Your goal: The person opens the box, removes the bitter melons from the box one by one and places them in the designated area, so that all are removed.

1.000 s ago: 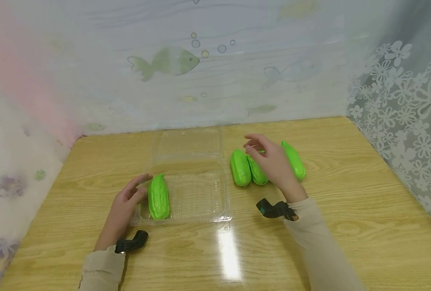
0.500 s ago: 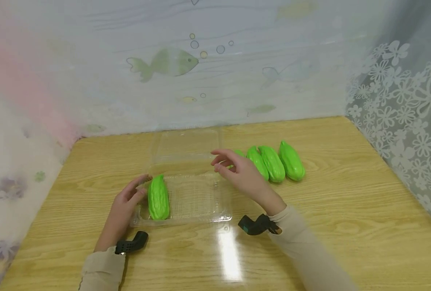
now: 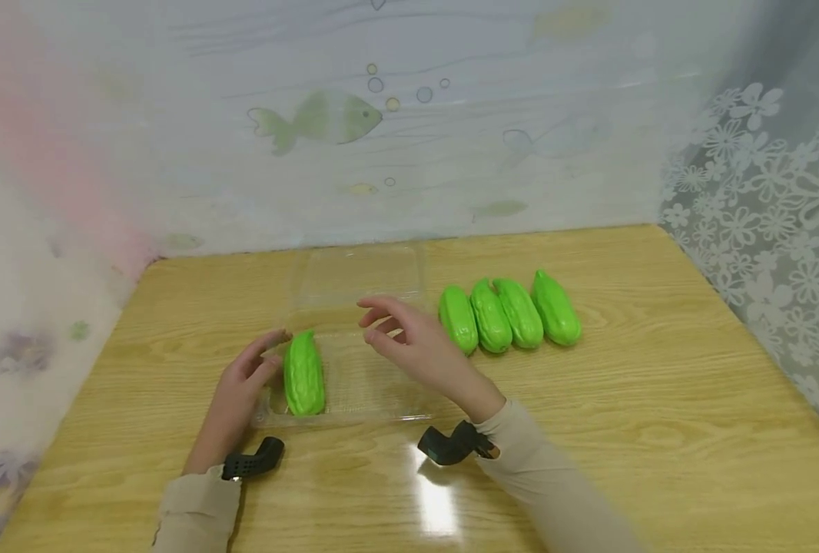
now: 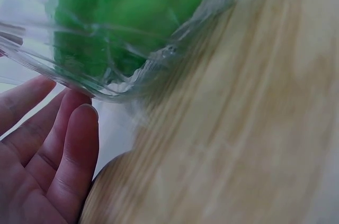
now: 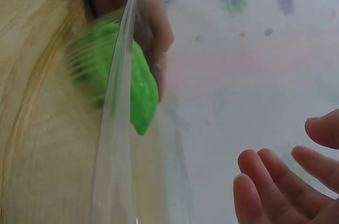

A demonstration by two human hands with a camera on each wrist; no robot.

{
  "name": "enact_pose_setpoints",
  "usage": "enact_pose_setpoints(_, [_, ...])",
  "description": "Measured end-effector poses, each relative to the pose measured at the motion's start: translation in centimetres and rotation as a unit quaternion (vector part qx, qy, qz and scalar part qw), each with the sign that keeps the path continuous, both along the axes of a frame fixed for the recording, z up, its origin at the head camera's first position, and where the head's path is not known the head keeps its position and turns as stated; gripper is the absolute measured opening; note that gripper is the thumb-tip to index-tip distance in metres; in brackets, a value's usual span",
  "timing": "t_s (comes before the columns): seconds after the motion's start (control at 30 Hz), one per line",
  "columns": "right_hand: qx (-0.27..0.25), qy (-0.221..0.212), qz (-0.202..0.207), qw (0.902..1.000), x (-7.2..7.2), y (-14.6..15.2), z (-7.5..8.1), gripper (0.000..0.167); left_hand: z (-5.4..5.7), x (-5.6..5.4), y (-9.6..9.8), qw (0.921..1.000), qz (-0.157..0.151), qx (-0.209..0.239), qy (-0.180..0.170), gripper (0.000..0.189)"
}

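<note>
A clear plastic clamshell box (image 3: 382,419) lies unfolded on the table, its lid (image 3: 361,273) laid back toward the wall. Inside its left end is a bright green bitter melon (image 3: 304,375) with a ridged skin. My left hand (image 3: 238,384) stays at the box's left side; in the left wrist view its relaxed fingers (image 4: 79,134) lie right at the outer wall. Over the right part of the box hovers my right hand (image 3: 416,349), fingers loosely bent and holding nothing. The right wrist view shows its fingertips (image 5: 249,192) spread apart.
To the right of the box, several more green bitter melons (image 3: 492,316) lie side by side on the wooden table (image 3: 631,430), the rightmost slightly apart. A wall (image 3: 451,153) with painted fish rises behind the table. A flowered curtain (image 3: 762,215) hangs at the right.
My right hand has moved left from above the row of bitter melons to over the box, uncovering the row. My left hand and the bitter melon in the box have stayed put.
</note>
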State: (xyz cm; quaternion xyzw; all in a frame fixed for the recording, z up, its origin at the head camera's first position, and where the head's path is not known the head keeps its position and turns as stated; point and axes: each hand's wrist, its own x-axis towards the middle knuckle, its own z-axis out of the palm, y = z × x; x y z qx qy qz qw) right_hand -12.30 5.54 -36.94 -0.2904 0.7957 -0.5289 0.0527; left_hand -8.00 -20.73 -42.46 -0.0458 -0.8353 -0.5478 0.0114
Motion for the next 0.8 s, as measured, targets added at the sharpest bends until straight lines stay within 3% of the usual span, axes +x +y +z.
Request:
enact_pose_setpoints(0.3, [0.007, 0.002, 0.01, 0.9999, -0.2, -3.0, -0.1, 0.038, -0.2, -0.5, -0.2, 0.9999, 0.005, -0.003, -0.01, 0.039])
enact_pose_setpoints(0.6, [0.027, -0.001, 0.008, 0.9996, 0.0, -4.6, -1.3, 0.042, -0.4, -1.3, -0.4, 0.9999, -0.006, 0.009, -0.008, 0.039])
enact_pose_setpoints(0.8, [0.043, -0.001, -0.003, 0.9991, 0.0, -5.6, -2.2, 0.041, -1.6, -2.0, -1.2, 0.9999, -0.004, -0.003, -0.01, 0.039])
